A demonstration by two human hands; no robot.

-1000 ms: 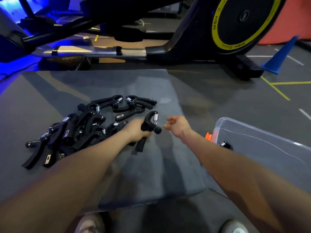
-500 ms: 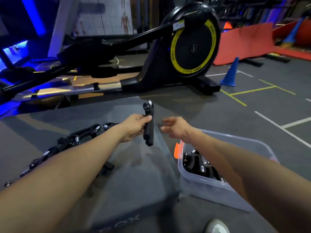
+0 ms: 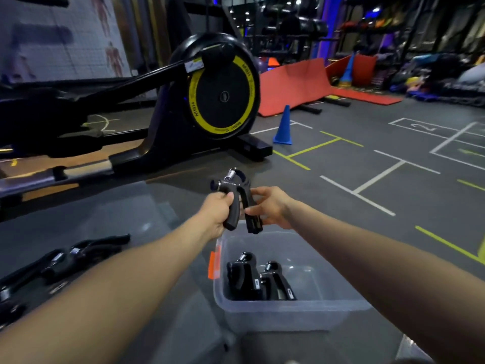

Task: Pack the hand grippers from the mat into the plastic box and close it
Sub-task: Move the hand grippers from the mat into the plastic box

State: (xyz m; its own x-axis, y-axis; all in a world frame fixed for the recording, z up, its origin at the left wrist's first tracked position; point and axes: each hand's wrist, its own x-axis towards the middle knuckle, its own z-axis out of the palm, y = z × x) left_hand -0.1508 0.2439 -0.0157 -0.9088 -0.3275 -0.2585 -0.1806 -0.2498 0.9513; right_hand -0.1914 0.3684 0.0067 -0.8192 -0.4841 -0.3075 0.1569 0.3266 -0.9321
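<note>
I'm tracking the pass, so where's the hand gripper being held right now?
Centre of the head view: the hand gripper is held between the left hand and right hand, above the box's far edge.

Grey mat [image 3: 126, 222] carries hand grippers [image 3: 70, 256]; box [image 3: 288, 311] seemingly beside.

Gym (elliptical trainer [image 3: 210, 101], floor markings [image 3: 378, 177])

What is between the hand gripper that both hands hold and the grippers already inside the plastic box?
In the head view nothing lies there: the held hand gripper hangs over the open plastic box, and only air separates it from the packed grippers.
</note>
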